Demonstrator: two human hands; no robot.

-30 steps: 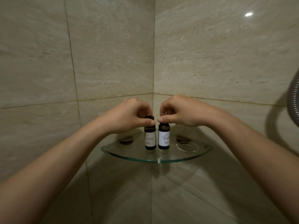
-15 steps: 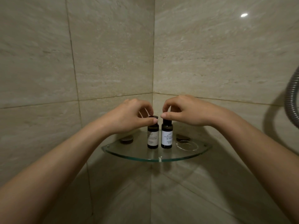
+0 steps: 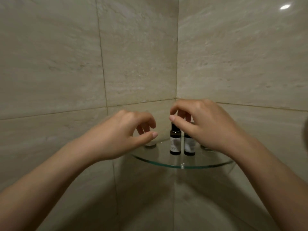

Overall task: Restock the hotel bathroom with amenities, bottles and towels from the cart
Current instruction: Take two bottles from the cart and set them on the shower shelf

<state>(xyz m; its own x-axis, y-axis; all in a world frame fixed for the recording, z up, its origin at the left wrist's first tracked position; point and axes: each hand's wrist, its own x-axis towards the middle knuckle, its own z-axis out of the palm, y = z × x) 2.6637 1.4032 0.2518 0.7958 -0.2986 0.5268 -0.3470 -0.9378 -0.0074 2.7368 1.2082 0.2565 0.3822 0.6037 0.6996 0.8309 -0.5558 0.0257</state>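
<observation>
Two small dark bottles with white labels stand side by side on a glass corner shelf [image 3: 181, 166]. The left bottle [image 3: 175, 142] is fully visible. My right hand [image 3: 206, 125] hovers over the right bottle [image 3: 189, 146] and hides its cap. That hand's fingers are loosely curled and hold nothing, and its thumb tip sits just above the left bottle's cap. My left hand [image 3: 123, 137] floats to the left of the bottles, apart from them, with relaxed fingers and nothing in it.
Beige tiled walls meet in a corner right behind the shelf. A round shelf mount [image 3: 150, 145] shows under my left fingers. A dark shape [image 3: 306, 130], blurred, is at the right edge.
Both hands have let go of the bottle caps and lifted off. My left hand has drawn back to the left. The bottles stay upright on the shelf.
</observation>
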